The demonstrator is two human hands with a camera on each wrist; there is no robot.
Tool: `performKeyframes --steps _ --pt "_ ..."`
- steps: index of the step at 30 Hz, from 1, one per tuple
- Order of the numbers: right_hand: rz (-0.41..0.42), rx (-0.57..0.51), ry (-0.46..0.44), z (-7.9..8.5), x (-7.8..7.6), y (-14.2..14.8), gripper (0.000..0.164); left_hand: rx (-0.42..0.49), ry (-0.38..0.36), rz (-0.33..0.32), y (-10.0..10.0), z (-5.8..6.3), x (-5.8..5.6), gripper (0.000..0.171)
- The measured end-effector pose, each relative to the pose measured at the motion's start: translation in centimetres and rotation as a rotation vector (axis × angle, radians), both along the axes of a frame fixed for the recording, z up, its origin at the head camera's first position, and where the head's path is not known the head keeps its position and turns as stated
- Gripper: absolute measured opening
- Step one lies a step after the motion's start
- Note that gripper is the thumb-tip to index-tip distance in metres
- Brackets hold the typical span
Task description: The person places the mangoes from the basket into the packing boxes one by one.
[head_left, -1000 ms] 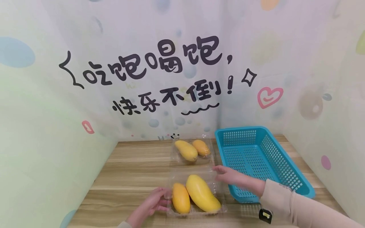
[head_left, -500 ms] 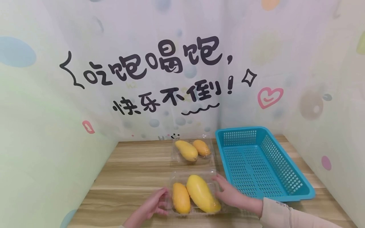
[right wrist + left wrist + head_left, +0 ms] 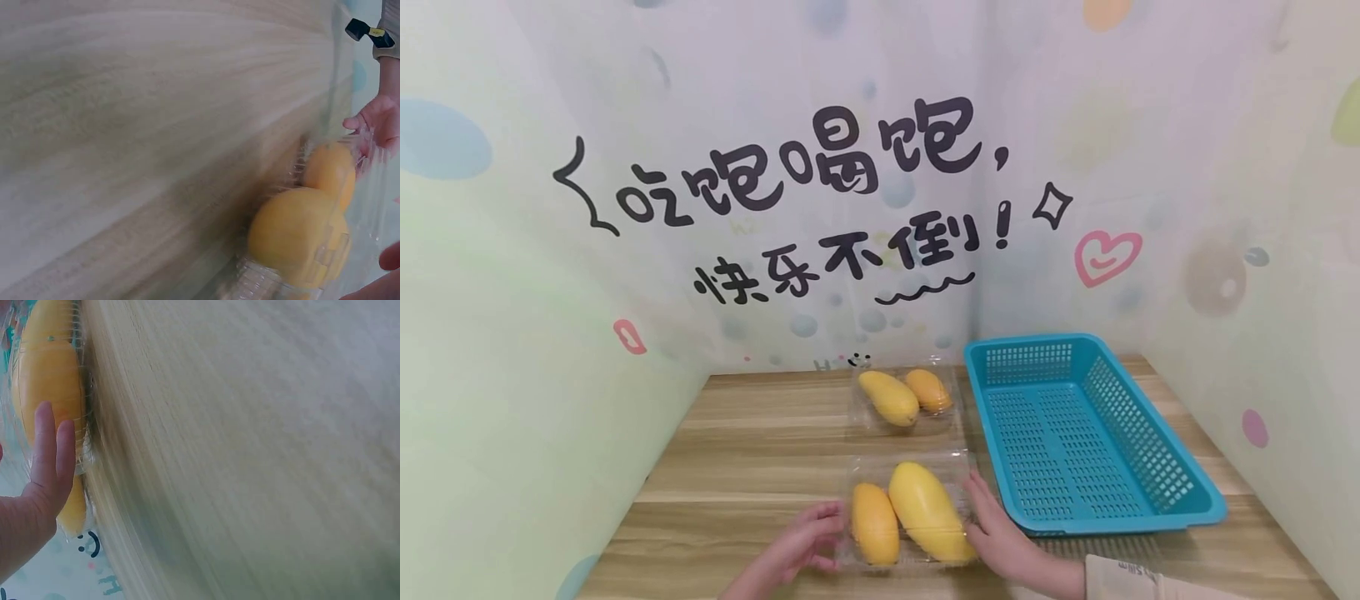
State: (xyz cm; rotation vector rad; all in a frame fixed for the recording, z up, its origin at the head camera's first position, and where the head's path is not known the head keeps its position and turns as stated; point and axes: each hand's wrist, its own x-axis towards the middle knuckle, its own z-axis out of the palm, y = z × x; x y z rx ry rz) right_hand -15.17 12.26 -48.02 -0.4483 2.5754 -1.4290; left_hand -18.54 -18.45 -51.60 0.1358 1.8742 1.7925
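A clear plastic box (image 3: 917, 562) on the tabletop holds a small orange-yellow mango (image 3: 876, 525) and a larger yellow mango (image 3: 927, 508). Clear plastic passes over the fruit, but whether the lid is fastened is hard to tell. My left hand (image 3: 805, 543) is at the box's left side, fingers loosely extended; the left wrist view shows the fingers (image 3: 45, 440) straight beside the plastic wall. Along the right side lies my right hand (image 3: 1003, 542), its fingers nearly straight against the box edge. In the right wrist view, only part of that hand (image 3: 381, 284) shows.
Behind the near box is another clear box (image 3: 943, 423) with two mangoes (image 3: 891, 398). A blue perforated basket (image 3: 1063, 442) stands to the right, close to my right hand. The wood-grain table (image 3: 737, 450) meets a printed curtain (image 3: 820, 325) at the back.
My right hand has come from the box's rear right corner towards me, down along its right side. The left hand has barely moved. The basket has stayed about where it was.
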Motion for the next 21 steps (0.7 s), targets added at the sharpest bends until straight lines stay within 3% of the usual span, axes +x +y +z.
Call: performKeyframes --steps 7,14,21 --pt "-0.043 -0.021 -0.038 -0.8 0.2 0.1 0.07 0.006 0.027 -0.114 -0.7 -0.3 0.1 0.073" --pt "-0.097 -0.06 -0.087 -1.5 0.4 0.2 0.078 -0.049 0.019 -0.129 -0.8 -0.1 0.3 0.074" --pt "-0.184 -0.109 -0.167 -2.1 0.6 0.5 0.065 -0.085 0.0 -0.139 -0.5 -0.1 0.7 0.073"
